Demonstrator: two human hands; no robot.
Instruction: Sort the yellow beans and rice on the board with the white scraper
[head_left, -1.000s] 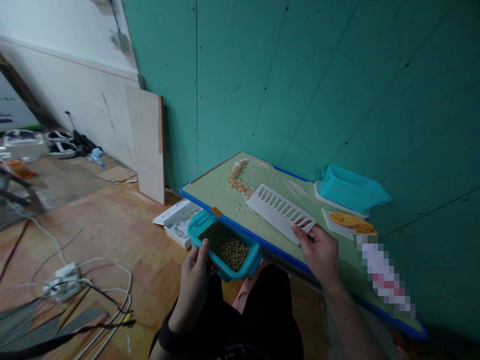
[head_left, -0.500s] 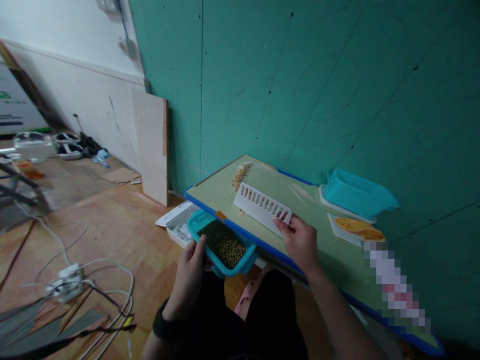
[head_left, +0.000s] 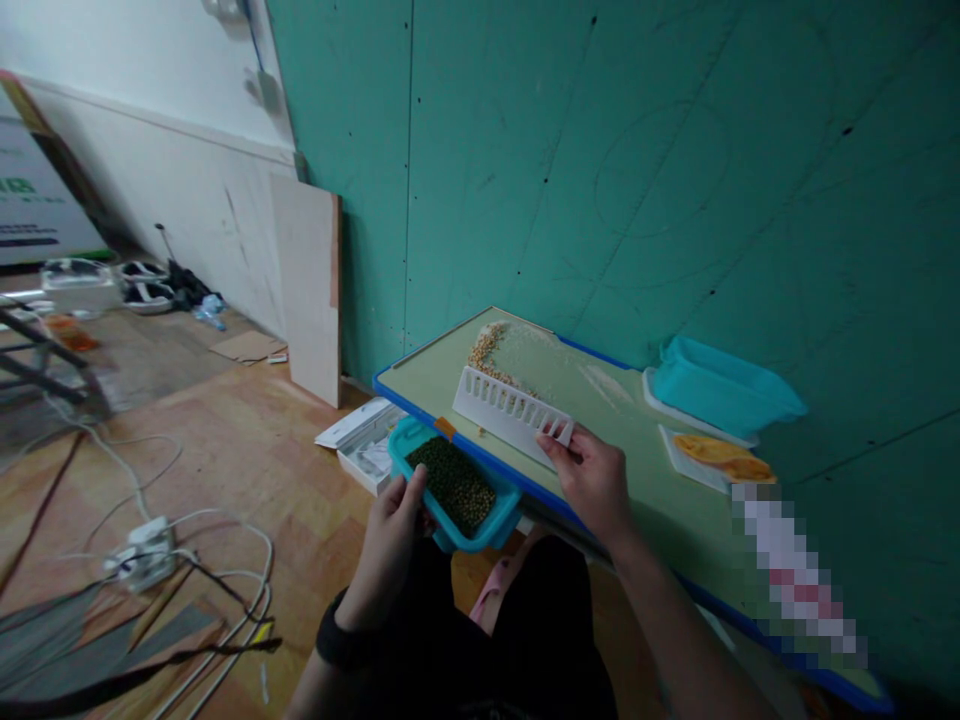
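Note:
My left hand [head_left: 391,535] is closed on the near left rim of a turquoise plastic tub [head_left: 491,530], held against the table's front edge. Inside the tub lie dark green beans [head_left: 442,465] and paler tan beans [head_left: 476,500]. My right hand [head_left: 596,485] pinches the right end of a white slotted plastic strip [head_left: 506,425], which stands on its long edge on the light green tabletop [head_left: 420,372]. Behind the strip spreads a band of loose tan beans [head_left: 487,348]; some show through its slots.
At the table's right back sits another turquoise tub [head_left: 724,385]. A yellow-orange cloth [head_left: 720,457] lies on a white piece nearby. An open white box [head_left: 367,455] is on the floor, with a power strip and cables [head_left: 150,550] at left. A green wall [head_left: 480,180] stands behind the table.
The slotted strip has come slightly toward the front edge and left in my right hand. More tan beans now show behind it. The tub has shifted a little right in the picture.

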